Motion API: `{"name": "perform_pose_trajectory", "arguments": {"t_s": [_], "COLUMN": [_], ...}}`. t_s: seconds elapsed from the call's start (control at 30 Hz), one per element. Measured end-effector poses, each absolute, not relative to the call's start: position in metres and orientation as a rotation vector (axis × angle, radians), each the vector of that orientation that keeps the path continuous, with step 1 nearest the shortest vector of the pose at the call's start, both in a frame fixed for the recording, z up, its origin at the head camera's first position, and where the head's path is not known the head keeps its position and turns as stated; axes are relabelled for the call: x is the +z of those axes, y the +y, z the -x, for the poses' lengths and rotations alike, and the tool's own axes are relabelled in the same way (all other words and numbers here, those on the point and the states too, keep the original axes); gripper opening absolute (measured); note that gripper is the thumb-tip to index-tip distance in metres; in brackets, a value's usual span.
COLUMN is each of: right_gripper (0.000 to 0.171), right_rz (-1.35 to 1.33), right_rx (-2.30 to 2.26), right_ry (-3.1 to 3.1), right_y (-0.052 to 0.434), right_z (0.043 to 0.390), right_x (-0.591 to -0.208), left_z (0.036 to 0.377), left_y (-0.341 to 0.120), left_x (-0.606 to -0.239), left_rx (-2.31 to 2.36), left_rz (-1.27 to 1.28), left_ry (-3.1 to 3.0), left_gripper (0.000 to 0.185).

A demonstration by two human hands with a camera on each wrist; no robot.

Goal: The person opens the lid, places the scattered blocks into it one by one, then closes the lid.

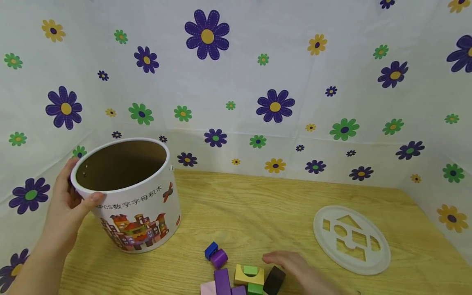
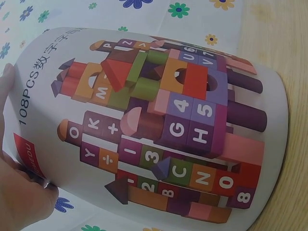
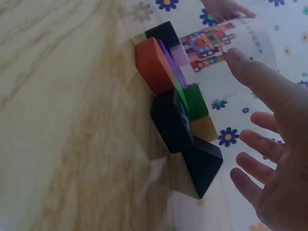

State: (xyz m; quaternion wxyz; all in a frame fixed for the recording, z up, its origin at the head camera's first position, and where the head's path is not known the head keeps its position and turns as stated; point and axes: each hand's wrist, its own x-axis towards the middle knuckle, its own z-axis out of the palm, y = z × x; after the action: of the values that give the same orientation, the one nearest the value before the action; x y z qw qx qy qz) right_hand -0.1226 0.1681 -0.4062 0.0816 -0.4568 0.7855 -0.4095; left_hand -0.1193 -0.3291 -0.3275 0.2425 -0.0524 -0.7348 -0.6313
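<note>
A white round bucket (image 1: 147,213) printed with toy blocks and lettering stands at the left of the table, its dark inside facing up. My left hand (image 1: 64,205) grips its left side near the rim, thumb on the front. In the left wrist view the printed side of the bucket (image 2: 159,130) fills most of the picture. My right hand (image 1: 298,268) is held over the table beside a group of blocks, fingers apart and holding nothing. Closest to it are a black block (image 1: 274,280) and a yellow arch block (image 1: 241,275) with a green piece in its notch.
Purple (image 1: 222,282), blue (image 1: 211,250) and pink (image 1: 208,288) blocks lie near the table's front edge. In the right wrist view there is also an orange block (image 3: 153,65). A white round lid (image 1: 330,246) with cut-out shapes lies on the right. Flowered cloth (image 1: 236,82) hangs behind.
</note>
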Motion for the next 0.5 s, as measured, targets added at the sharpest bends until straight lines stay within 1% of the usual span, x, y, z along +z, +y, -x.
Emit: {"name": "perform_pose_trajectory", "arguments": {"t_s": [0.07, 0.1, 0.13, 0.27, 0.37, 0.5], "right_gripper": [0.057, 0.06, 0.059, 0.055, 0.052, 0.051], "right_rz": [1.501, 1.685, 1.716, 1.83, 1.868, 1.811], "right_rx": [-1.133, -1.076, -1.046, -0.871, -0.753, -0.667], "right_ry": [2.427, 2.486, 2.524, 2.7, 2.819, 2.904], "right_y": [0.161, 0.161, 0.158, 0.149, 0.144, 0.14], "right_z": [0.122, 0.119, 0.118, 0.113, 0.108, 0.101], "right_x": [-0.413, -0.417, -0.421, -0.431, -0.437, -0.438], "left_z": [0.119, 0.12, 0.12, 0.12, 0.12, 0.119], "left_y": [-0.329, -0.329, -0.329, -0.329, -0.329, -0.329], "left_x": [-0.327, -0.327, -0.327, -0.327, -0.327, -0.328], "left_rx": [-1.73, -1.732, -1.729, -1.74, -1.744, -1.743], "left_rz": [0.137, 0.136, 0.133, 0.146, 0.154, 0.153], "left_ry": [-2.008, -2.007, -2.008, -1.992, -1.983, -1.98], "left_gripper": [0.081, 0.08, 0.08, 0.08, 0.08, 0.08]}}
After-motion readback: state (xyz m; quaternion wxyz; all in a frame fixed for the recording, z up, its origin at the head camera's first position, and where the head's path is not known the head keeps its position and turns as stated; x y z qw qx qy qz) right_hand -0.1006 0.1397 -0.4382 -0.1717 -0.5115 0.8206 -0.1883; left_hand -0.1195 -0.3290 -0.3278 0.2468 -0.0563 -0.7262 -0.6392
